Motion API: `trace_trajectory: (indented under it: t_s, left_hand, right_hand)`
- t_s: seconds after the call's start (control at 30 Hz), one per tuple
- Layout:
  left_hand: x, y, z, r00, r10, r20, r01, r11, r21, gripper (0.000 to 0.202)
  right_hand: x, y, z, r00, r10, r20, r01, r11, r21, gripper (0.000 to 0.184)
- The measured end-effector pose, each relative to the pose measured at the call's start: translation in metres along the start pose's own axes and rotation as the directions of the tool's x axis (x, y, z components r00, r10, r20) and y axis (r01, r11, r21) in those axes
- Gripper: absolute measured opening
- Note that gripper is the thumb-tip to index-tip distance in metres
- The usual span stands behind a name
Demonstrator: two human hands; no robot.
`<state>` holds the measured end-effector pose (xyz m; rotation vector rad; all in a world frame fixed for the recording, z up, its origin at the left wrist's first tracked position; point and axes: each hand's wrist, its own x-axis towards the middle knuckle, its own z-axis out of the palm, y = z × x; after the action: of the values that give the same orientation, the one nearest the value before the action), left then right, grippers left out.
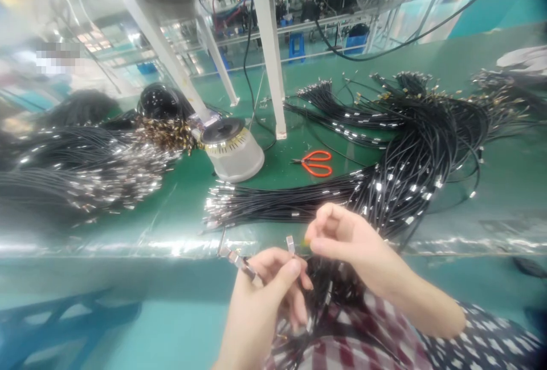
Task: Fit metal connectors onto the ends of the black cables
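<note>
My left hand is closed, its thumb and forefinger pinching a black cable just below its silvery metal end. More metal cable ends stick out past the back of the same hand, to the left. Just right of the pinched end, my right hand is closed in a pinch, with a tiny yellow-green piece at its fingertips; its exact kind is too blurred to tell. Black cables hang below the hands over my lap, partly hidden by them.
A bundle of black cables lies along the green table before me. Behind it are orange-handled scissors and a white round container. Other cable heaps lie left; white posts rise behind.
</note>
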<state>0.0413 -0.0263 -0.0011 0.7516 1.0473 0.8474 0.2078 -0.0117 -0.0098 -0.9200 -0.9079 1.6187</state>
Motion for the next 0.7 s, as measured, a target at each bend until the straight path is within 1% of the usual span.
trace_trajectory:
  t_s: [0.1,0.33,0.43,0.57,0.7]
  left_hand:
    - [0.0,0.002,0.002,0.999,-0.03,0.033,0.03,0.999,-0.019,0.023]
    - [0.001,0.003,0.001,0.997,-0.045,0.057,0.047,0.998,-0.03,0.025]
    - [0.001,0.004,0.001,0.996,-0.051,0.072,0.053,0.998,-0.031,0.025]
    - [0.0,0.004,0.001,0.996,-0.058,0.071,0.06,0.998,-0.028,0.026]
    - [0.0,0.005,0.001,0.996,-0.057,0.068,0.058,0.998,-0.017,0.026]
  right_hand:
    - [-0.002,0.003,0.002,1.0,0.01,0.015,-0.01,1.0,0.023,0.033]
    - [0.0,0.003,0.009,1.0,-0.023,0.017,0.023,0.999,-0.041,0.033]
    - [0.001,0.002,0.01,1.0,-0.027,0.016,0.027,0.999,-0.044,0.033]
    - [0.002,0.002,0.011,0.999,-0.04,0.015,0.041,0.999,-0.036,0.028]
    - [0.002,0.002,0.011,0.999,-0.033,0.018,0.034,0.998,-0.044,0.029]
